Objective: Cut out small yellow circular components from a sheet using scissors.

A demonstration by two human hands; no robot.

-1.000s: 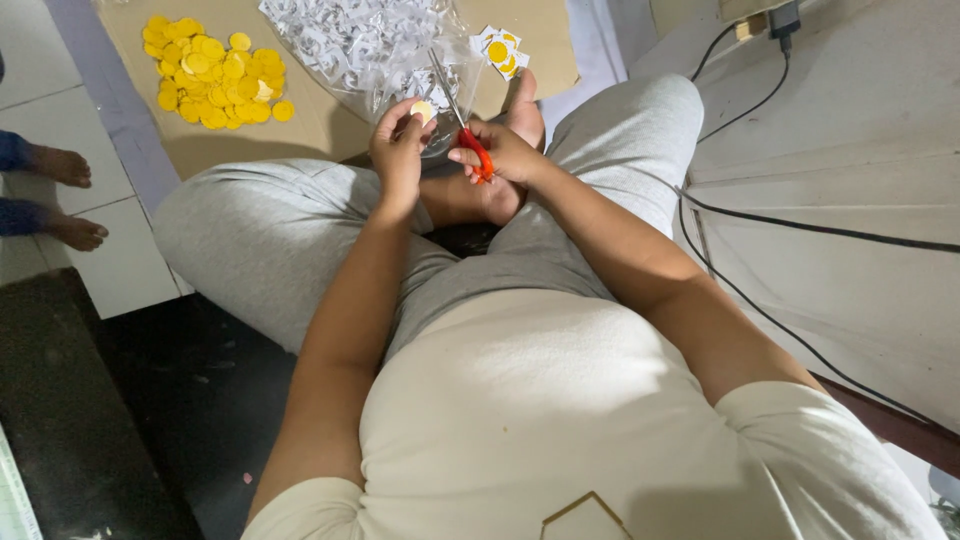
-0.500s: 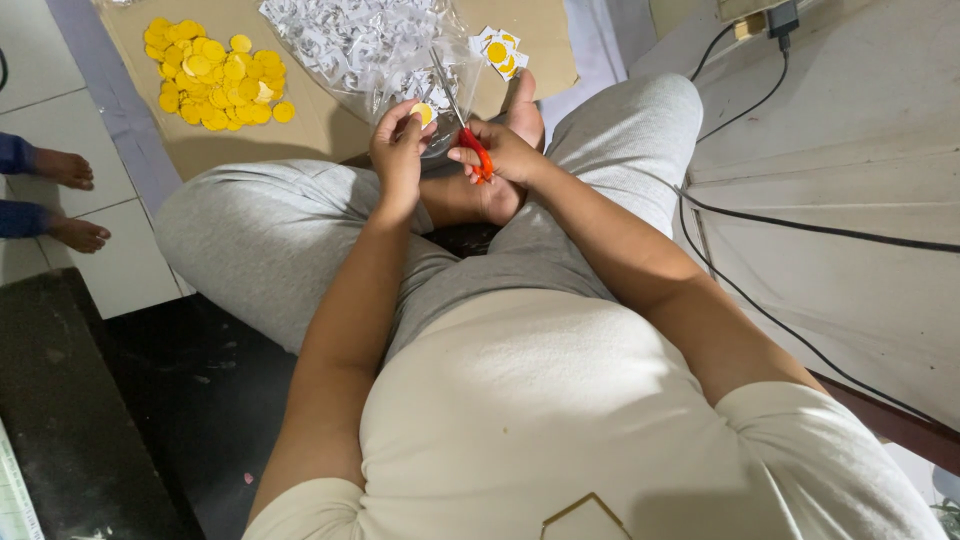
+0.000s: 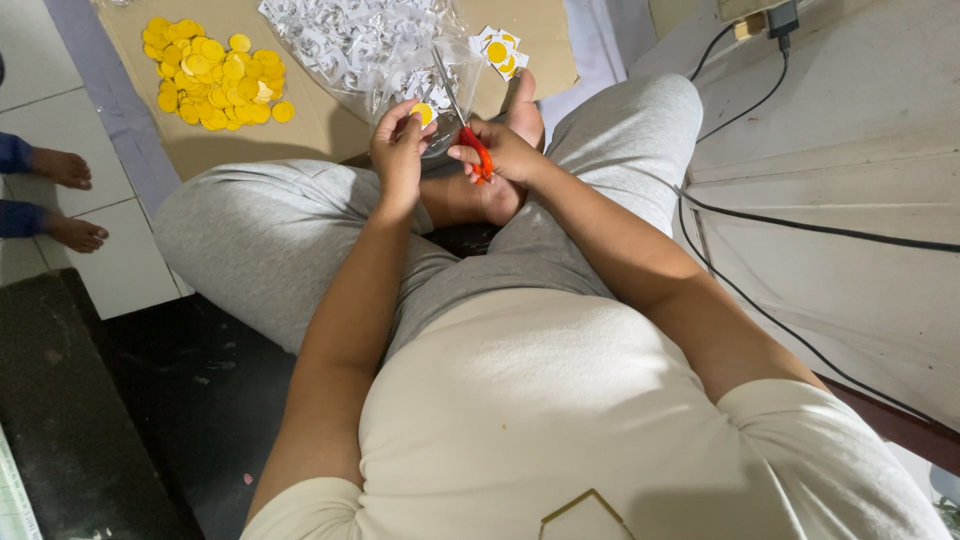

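A clear plastic bag (image 3: pixel 375 50) of white paper offcuts lies far centre on brown cardboard (image 3: pixel 320 125). Round yellow labels (image 3: pixel 215 75) are heaped far left; uncut white squares with yellow circles (image 3: pixel 497 48) sit just right of the bag.

Home: tiled floor (image 3: pixel 120 260), barefoot sitter

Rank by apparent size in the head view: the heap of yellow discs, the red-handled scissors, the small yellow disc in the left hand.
1. heap of yellow discs
2. red-handled scissors
3. small yellow disc, pinched in the left hand
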